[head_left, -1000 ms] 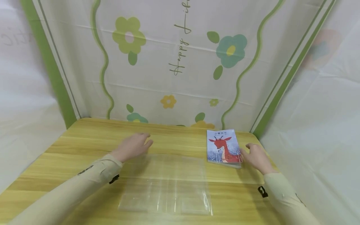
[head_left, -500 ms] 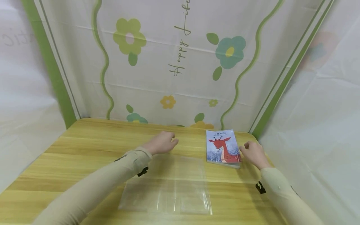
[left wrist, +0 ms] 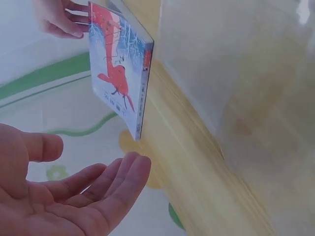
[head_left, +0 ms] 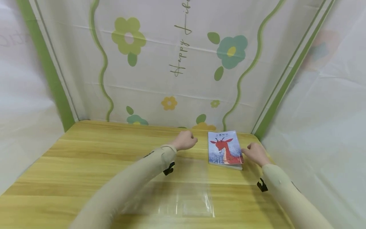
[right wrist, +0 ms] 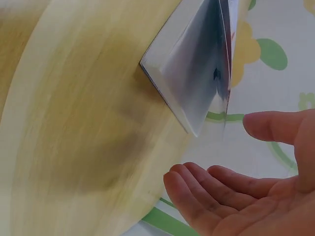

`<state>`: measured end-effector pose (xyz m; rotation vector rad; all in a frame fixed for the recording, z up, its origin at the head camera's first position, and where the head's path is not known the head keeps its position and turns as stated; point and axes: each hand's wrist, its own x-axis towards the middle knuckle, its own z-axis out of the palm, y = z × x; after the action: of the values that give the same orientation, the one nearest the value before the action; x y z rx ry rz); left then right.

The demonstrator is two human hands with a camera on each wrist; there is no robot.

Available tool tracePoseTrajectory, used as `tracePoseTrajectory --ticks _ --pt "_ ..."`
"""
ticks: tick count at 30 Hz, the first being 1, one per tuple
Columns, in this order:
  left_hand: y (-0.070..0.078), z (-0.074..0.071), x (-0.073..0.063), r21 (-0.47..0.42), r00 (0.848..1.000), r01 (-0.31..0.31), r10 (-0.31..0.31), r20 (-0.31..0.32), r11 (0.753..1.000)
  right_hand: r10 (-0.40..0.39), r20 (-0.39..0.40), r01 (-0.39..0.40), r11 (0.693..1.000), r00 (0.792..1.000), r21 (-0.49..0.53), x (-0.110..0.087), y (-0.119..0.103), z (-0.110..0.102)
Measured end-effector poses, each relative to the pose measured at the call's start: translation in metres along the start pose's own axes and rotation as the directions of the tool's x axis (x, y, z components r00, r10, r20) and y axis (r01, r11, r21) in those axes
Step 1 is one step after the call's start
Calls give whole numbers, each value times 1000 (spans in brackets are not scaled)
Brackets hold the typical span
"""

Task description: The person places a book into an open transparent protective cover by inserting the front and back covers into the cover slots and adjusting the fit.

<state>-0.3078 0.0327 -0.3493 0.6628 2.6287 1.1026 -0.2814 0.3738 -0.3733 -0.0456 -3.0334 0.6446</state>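
A paperback picture book with a red deer on its blue-white cover lies at the back right of the table. Its front cover stands lifted from the pages, a gap showing in the right wrist view. My right hand is beside the book's right edge, holding nothing, thumb and fingers spread apart in the right wrist view. To the left of the book, my left hand hovers over the table with relaxed fingers and nothing in them. A clear plastic book cover lies flat in front, partly hidden under the left sleeve.
The wooden table has its back edge against a white curtain printed with flowers. More white curtain hangs close on the right side, near the right arm.
My left hand has moved right across the table, from above the plastic cover's left part to near the book. The right hand stays by the book's right edge, its fingers shifting slightly.
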Motion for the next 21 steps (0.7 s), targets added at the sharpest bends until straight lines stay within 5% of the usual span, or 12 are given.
tracePoseTrajectory --ticks 7,14,21 --pt "10 15 17 -152 997 72 -73 -3 986 133 124 -160 958 983 240 6 10 -1" --pt "23 24 22 -375 990 142 -139 34 916 209 212 -278 880 955 385 17 16 2" --pt "26 40 37 -441 979 202 -183 87 874 217 281 -332 817 935 471 17 13 9"
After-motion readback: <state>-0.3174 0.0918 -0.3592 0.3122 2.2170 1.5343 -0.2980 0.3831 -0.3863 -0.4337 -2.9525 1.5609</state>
